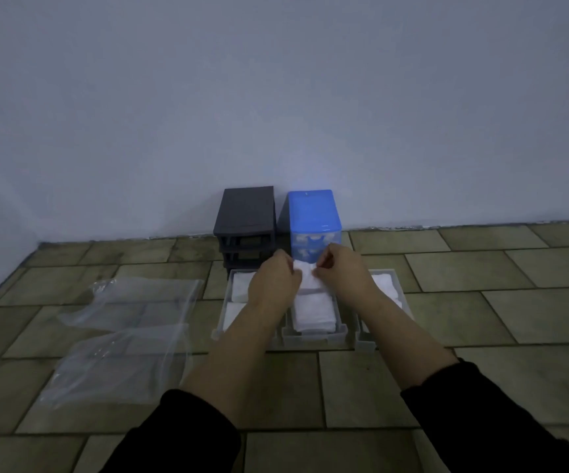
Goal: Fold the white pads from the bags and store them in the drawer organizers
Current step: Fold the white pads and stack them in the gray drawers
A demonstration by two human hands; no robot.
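Between the left hand and right hand, a white pad is pinched; soft, light, best gripped at its edges.

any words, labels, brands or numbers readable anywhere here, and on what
None can be read.
Blue drawer unit: pale shapes on its drawer fronts, too blurred to tell whether they are print.
Dark drawer unit: no marking visible.
Clear plastic bags, white pad and trays: no lettering visible.
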